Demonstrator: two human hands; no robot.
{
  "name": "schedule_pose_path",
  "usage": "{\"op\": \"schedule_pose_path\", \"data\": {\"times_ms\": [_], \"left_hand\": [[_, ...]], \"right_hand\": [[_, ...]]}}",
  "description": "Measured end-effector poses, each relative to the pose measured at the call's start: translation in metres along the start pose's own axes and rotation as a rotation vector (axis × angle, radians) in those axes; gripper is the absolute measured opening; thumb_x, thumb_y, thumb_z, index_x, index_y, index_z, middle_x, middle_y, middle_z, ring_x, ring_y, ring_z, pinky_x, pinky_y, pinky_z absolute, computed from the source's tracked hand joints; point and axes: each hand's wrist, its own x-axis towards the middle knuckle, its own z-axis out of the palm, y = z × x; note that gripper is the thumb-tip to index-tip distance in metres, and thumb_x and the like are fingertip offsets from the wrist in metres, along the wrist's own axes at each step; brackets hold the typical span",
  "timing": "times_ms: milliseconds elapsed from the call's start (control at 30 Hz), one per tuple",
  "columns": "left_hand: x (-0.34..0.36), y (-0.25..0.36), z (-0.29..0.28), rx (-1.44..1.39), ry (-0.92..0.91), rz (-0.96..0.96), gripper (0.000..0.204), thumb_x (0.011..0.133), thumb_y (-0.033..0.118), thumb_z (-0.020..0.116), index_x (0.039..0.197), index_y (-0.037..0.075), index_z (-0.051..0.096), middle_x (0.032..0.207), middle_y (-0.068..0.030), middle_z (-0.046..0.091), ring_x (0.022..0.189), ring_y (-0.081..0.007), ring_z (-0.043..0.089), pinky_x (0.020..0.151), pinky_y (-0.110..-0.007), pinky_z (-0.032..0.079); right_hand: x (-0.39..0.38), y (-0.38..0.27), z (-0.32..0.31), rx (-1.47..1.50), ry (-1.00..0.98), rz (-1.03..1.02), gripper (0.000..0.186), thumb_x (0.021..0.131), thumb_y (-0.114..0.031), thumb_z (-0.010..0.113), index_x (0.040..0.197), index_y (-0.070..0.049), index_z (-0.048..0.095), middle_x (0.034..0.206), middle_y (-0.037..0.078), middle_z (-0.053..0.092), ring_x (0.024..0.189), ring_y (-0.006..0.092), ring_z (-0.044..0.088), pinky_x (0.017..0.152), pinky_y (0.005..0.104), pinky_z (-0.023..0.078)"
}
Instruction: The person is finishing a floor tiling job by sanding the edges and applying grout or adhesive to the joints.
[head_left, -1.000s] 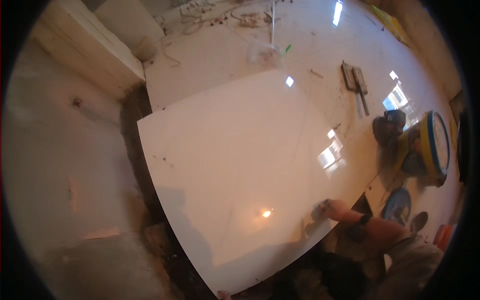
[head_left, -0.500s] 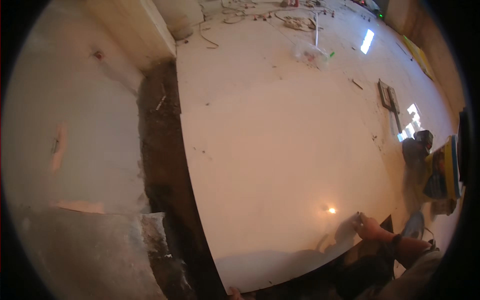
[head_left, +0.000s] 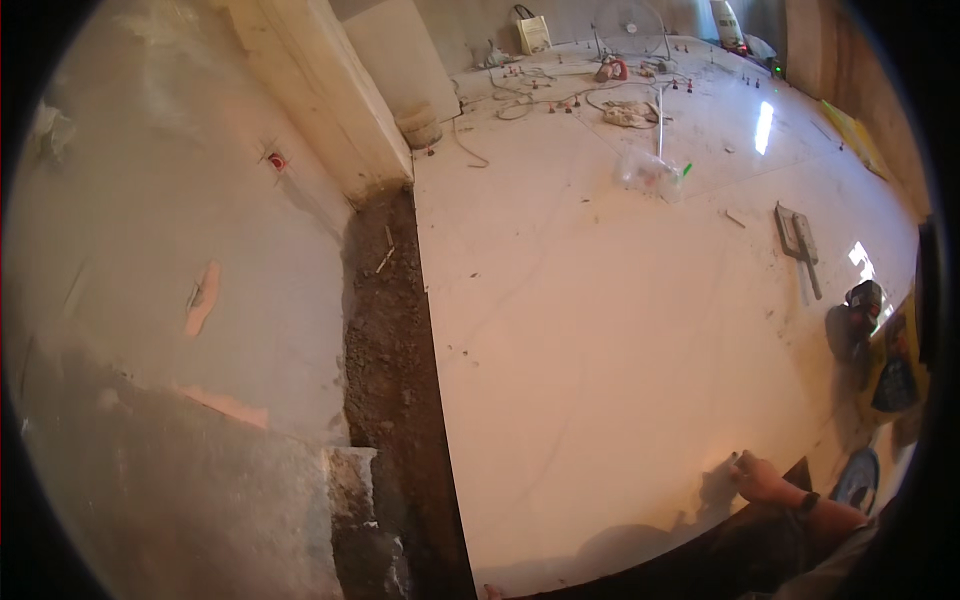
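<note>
We find the right hand (head_left: 762, 482) at the lower right of the frame, its fingers bent and their tips at the surface of a large pale tile (head_left: 600, 400), close to the tile's near edge. We cannot tell how far open this grip is, nor whether anything is pinched in it. A dark band (head_left: 809, 502) circles the wrist. Of the left hand (head_left: 493, 592) we see only fingertips, at the tile's corner on the bottom edge of the frame; the state of that grip cannot be told.

The tile spans the centre and lower centre. Along its left edge we note a strip of rough dark ground (head_left: 392, 350), then a grey wall (head_left: 250, 330) on the left. Near the right hand, at the lower right, stands a blue round object (head_left: 857, 482). Above it we record a dark power tool (head_left: 860, 310) and, at the upper right, a flat handled tool (head_left: 798, 240). A clear plastic bag (head_left: 650, 175) and grey cables (head_left: 515, 103) lie toward the top.
</note>
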Motion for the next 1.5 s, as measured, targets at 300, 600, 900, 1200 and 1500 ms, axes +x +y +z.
{"op": "schedule_pose_path", "data": {"times_ms": [300,600,900,1200,1500], "left_hand": [[0.096,0.029,-0.017,0.143,0.078,0.079,0.044,0.104,0.035,0.050,0.139,0.008,0.044,0.125,-0.0091,0.058,0.103,-0.0200,0.055,0.088,-0.036,0.047],[0.127,0.023,0.005,0.243,0.051,0.097,0.044,0.104,0.036,0.050,0.137,0.008,0.045,0.123,-0.0093,0.059,0.101,-0.0198,0.055,0.086,-0.036,0.047],[0.138,0.018,0.015,0.217,0.079,0.119,0.045,0.103,0.037,0.051,0.136,0.007,0.046,0.121,-0.0096,0.059,0.100,-0.0196,0.056,0.084,-0.036,0.048],[0.163,0.017,0.036,0.278,0.072,0.105,0.045,0.102,0.038,0.052,0.134,0.007,0.047,0.119,-0.0098,0.060,0.098,-0.0193,0.056,0.082,-0.035,0.048],[0.187,0.013,0.072,0.394,0.094,0.106,0.046,0.102,0.039,0.053,0.133,0.007,0.048,0.116,-0.0100,0.061,0.096,-0.0191,0.057,0.080,-0.035,0.048]], "right_hand": [[-0.017,0.108,0.032,0.614,0.899,0.045,0.025,0.096,-0.012,0.059,0.111,0.008,0.060,0.089,0.011,0.067,0.077,0.0174,0.063,0.068,0.0306,0.052],[-0.019,0.166,0.002,1.792,0.548,0.276,0.028,0.098,-0.021,0.053,0.109,0.004,0.059,0.097,0.013,0.064,0.089,0.0290,0.064,0.079,0.0471,0.053],[0.025,0.226,0.010,1.406,0.544,0.324,0.020,0.093,-0.018,0.057,0.097,0.002,0.060,0.086,0.009,0.060,0.078,0.0254,0.059,0.069,0.0440,0.050],[0.029,0.302,0.085,-0.035,0.861,0.007,0.018,0.090,-0.021,0.062,0.082,-0.005,0.062,0.069,0.002,0.053,0.060,0.0192,0.049,0.055,0.0351,0.042],[0.007,0.166,0.008,1.471,0.550,0.791,0.033,0.102,-0.030,0.050,0.115,0.000,0.057,0.106,0.010,0.060,0.088,0.0239,0.057,0.085,0.0414,0.050]]}}
